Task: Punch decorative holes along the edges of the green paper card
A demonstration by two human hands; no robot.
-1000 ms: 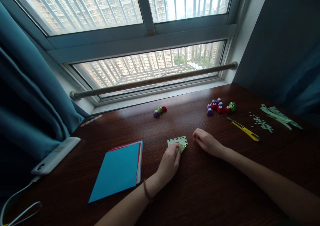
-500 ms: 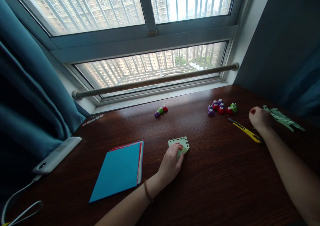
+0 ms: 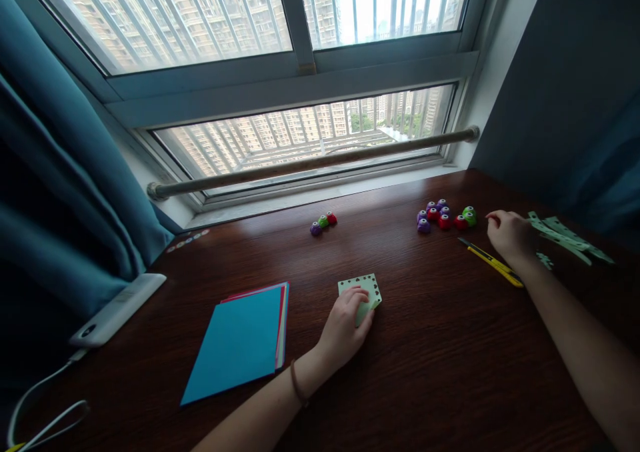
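A small pale green paper [image 3: 361,283] with dark star and heart shapes along its edges lies on the table. My left hand [image 3: 346,319] is closed over it, fingers curled and thumb pinching its right corner, which lifts a little. My right hand [image 3: 510,235] is closed above the table's right side, fingertips pressed together; whatever they hold is too small to make out. Just below it lies a yellow craft knife [image 3: 493,263], blade towards the upper left. Tiny pale green bits [image 3: 545,260] sit beside the right wrist, and pale green paper strips [image 3: 565,239] lie beyond.
Purple, red and green eyeball-like pieces [image 3: 444,222] cluster left of my right hand; three similar pieces [image 3: 323,221] stand near the window. A stack of coloured paper, blue on top [image 3: 240,345], lies at left. Further left are a white power strip [image 3: 120,309] and its cable.
My right hand has moved left, away from the green strips, uncovering the tiny green bits. My left hand stays on the paper. The view has shifted slightly.
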